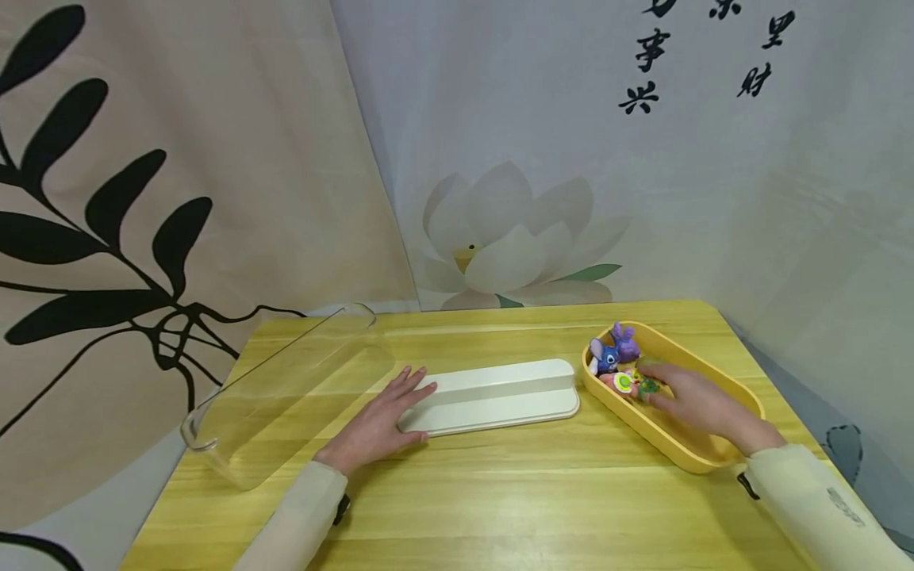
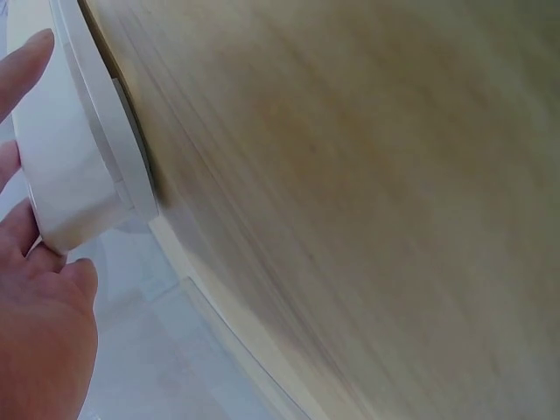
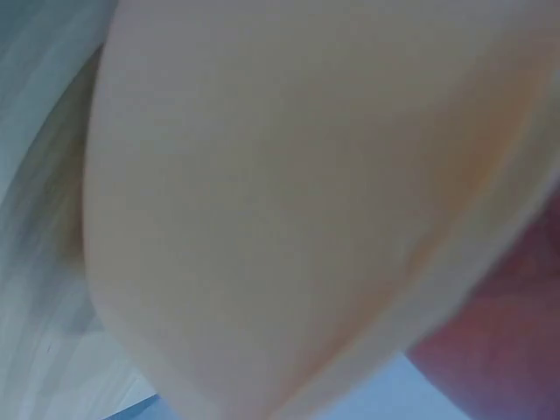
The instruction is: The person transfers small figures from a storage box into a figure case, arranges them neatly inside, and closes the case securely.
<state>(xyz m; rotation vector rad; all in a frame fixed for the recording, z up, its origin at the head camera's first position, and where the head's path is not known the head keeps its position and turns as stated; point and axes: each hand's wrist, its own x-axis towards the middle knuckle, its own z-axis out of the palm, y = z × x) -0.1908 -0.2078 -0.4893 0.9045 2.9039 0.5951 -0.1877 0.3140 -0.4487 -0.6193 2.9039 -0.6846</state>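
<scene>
My left hand (image 1: 378,424) rests against the left end of a long white stepped base (image 1: 500,396), its fingers spread and fairly straight. In the left wrist view, fingers touch the rounded end of that base (image 2: 66,149). Reaching into a yellow oval tray (image 1: 743,396), my right hand (image 1: 696,400) pinches a small green and yellow toy figure (image 1: 648,386), partly hidden by the fingers. Beside it lie a blue big-eared figure (image 1: 604,357), a purple figure (image 1: 625,344) and a pink figure with a round yellow-green disc (image 1: 623,384). The tray's wall (image 3: 289,201) fills the right wrist view.
A clear, open-sided plastic cover (image 1: 293,396) lies on the left of the wooden table (image 1: 514,492). Behind the table hangs a printed curtain (image 1: 514,119) with a lotus, dark leaves and written characters.
</scene>
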